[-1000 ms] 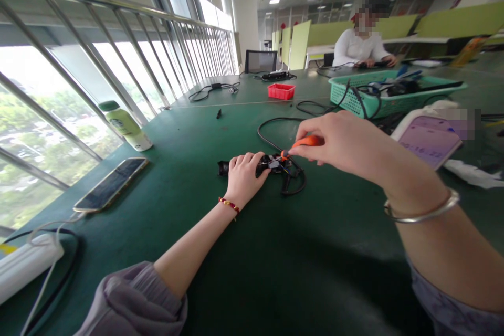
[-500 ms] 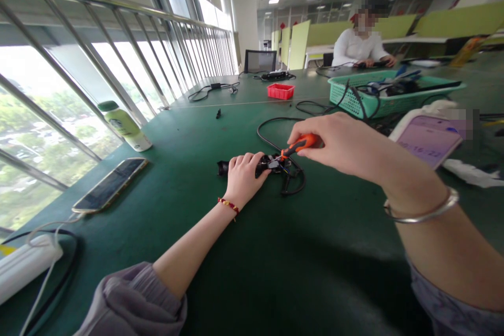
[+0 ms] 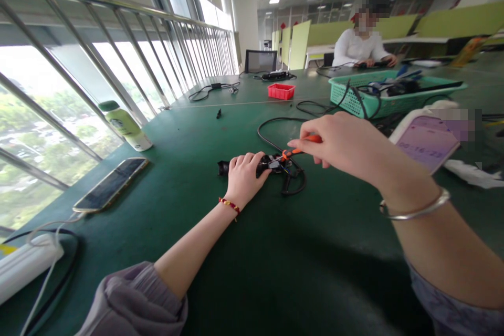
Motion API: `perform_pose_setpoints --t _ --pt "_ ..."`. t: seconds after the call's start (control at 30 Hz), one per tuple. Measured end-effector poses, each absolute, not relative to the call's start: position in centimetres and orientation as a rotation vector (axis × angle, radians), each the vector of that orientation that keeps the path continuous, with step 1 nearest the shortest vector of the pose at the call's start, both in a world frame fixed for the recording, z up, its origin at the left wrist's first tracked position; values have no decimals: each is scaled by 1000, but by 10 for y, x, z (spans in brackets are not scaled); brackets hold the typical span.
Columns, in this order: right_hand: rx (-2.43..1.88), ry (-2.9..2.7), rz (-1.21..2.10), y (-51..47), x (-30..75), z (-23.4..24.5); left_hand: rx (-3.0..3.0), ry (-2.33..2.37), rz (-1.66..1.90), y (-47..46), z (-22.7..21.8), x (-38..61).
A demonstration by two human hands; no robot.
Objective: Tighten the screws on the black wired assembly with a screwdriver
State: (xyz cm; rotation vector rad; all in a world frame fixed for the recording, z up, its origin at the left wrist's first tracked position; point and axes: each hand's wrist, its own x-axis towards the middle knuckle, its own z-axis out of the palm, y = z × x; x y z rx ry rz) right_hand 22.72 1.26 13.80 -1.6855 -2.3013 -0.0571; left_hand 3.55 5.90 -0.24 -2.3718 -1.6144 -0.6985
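My left hand (image 3: pixel 244 176) is wrapped over a long black corded device (image 3: pixel 223 168), pinning it to the green table. The device's right end lies uncovered, with a grey part and thin wires in view; its exact kind I cannot make out. In my right hand (image 3: pixel 334 142) is a screwdriver (image 3: pixel 289 153) with an orange and black handle, slanting down to the left. The shaft reaches the device's uncovered end, where the tip is too small to see clearly. From that same end a black cable (image 3: pixel 262 134) loops across the table.
A red tray (image 3: pixel 281 91) and a green basket (image 3: pixel 354 104) of cables and parts stand farther back. At left are a bottle (image 3: pixel 126 127) and a phone (image 3: pixel 111 185). Another phone (image 3: pixel 425 139) leans at right. Across the table sits a person in white (image 3: pixel 348 47).
My right hand has turned on the screwdriver handle, with its fingers shifted around it. The screwdriver and the left hand's hold on the device stay nearly in place.
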Motion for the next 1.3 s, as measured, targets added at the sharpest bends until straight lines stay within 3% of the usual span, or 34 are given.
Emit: perform_pose_setpoints --t 0.27,0.67,1.0,1.3 --pt "-1430 -2449 -33 16 231 137 -2379 -1586 -696 60 -4 34" --pt "-1633 -2338 -76 11 224 137 -2387 -1599 -694 60 -2 35" --pt "-1414 -2423 -71 8 223 133 -2382 -1595 -693 60 -3 35" --pt "-1694 -2291 -148 12 218 133 -2381 -1592 -680 60 -3 34"
